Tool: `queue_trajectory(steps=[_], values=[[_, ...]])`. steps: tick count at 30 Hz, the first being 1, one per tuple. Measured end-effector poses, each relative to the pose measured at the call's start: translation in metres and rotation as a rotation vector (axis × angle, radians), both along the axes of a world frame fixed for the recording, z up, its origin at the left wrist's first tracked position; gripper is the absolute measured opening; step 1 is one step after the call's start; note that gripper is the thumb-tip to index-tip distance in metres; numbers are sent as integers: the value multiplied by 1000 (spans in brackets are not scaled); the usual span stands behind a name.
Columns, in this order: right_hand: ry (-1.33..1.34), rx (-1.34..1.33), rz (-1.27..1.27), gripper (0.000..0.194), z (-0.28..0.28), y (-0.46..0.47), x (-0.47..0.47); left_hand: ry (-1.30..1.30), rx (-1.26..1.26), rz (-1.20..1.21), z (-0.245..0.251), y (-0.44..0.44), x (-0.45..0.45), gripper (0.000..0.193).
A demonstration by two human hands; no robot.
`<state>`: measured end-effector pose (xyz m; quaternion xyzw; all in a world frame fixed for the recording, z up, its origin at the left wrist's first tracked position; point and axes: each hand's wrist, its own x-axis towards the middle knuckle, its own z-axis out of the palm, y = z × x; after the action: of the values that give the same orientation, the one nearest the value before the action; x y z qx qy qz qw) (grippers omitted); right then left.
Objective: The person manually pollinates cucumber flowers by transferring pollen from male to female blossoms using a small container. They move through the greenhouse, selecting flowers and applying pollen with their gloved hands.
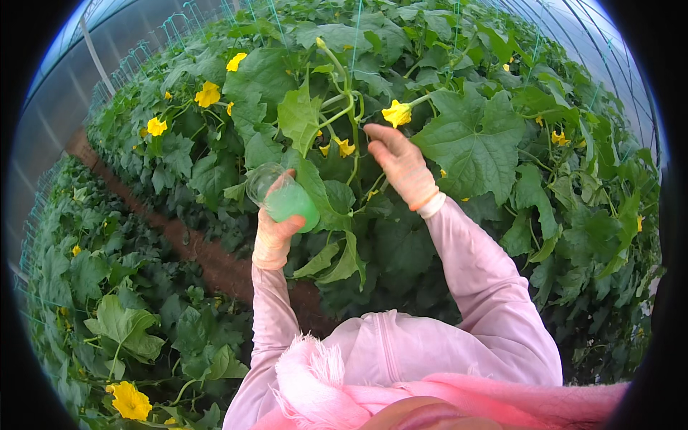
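My left hand [277,234], in a pale orange glove, grips a clear plastic cup [291,204] of green liquid. The cup is tilted, its clear rim towards the upper left. Beside the cup hangs a green gourd leaf [318,185]. My right hand [398,162], gloved too, is raised with thumb and forefinger slightly apart and nothing visible between them. Its fingertips are close to the upright gourd vine stem [353,121]; whether they touch it I cannot tell. Just above that hand is a yellow gourd flower [398,114]. Smaller yellow blooms [344,147] hang behind the stem.
Dense trellised gourd foliage [478,140] fills the front and right. Green support strings [357,32] run up from it. To the left, a bare soil path [183,242] separates this row from another plant row [123,328]. Greenhouse film [59,102] and a metal post [97,56] stand beyond.
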<state>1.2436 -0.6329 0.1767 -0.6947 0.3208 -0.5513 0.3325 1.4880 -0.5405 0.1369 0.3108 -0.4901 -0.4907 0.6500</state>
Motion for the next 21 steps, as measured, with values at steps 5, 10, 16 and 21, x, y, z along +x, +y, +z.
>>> queue_trajectory(steps=[5,10,16,21], values=[[-179,8,-63,29,18,-33,13,-23,3,-35,5,10,1,106],[-122,-10,-199,29,46,-42,27,-9,7,-102,5,14,3,102],[105,11,-406,43,76,-58,35,-44,68,-191,3,23,-18,98],[159,-2,-441,46,72,-73,14,-37,116,-367,-1,27,-48,92]])
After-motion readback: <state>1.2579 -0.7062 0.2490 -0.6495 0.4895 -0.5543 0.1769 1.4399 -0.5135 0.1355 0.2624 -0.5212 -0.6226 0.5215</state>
